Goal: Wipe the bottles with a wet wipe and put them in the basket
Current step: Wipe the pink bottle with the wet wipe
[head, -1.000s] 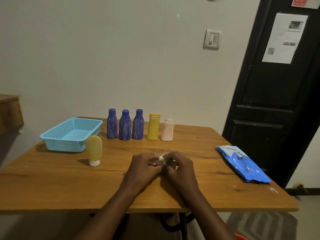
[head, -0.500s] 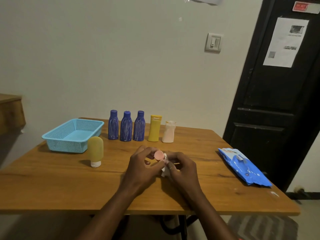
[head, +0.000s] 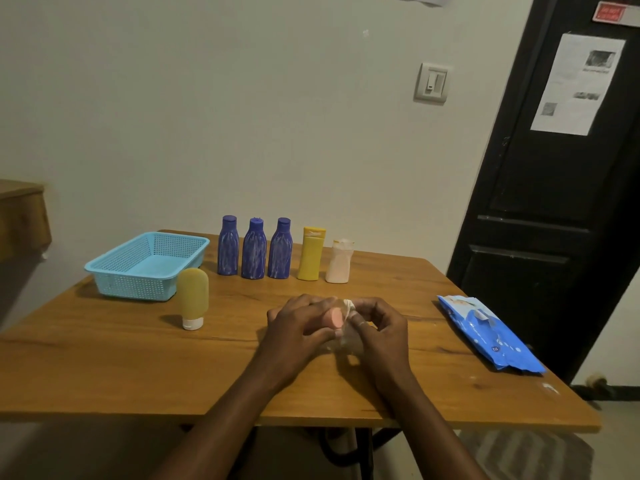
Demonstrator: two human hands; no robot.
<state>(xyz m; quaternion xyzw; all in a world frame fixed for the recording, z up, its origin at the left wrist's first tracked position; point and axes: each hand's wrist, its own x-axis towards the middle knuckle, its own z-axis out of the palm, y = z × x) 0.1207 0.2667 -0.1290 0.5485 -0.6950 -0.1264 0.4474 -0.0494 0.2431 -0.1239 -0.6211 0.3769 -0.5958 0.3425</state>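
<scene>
near the middle of the table: two hands, one small bottle, one wipe

at the near middle of the wooden table [head: 104,358], both hands are close together, just above the top. the left hand [head: 298,327] has its fingers curled round a small pink bottle [head: 334,317]. only the round pink end shows, and it points to the right. the right hand [head: 377,330] pinches a white wet wipe [head: 348,304] in its fingertips. the wipe is bunched up and touches the pink end of the bottle.

at the far left sits a light blue basket [head: 114,271] with little holes in its sides. just in front of its right corner a yellow tube [head: 192,296] stands on its white cap.

along the far side, right of the basket, stands a row of bottles, all upright. first come three blue bottles [head: 254,249], then a yellow bottle [head: 311,254], then a pale bottle [head: 338,261]. they stand side by side, near each other.

at the right side of the table lies a blue pack of wipes [head: 488,336], flat, well apart from the hands.

behind the table is a plain wall with a light switch [head: 432,83]. to the right is a black door [head: 540,188] with a paper sheet [head: 576,83] stuck on it.
</scene>
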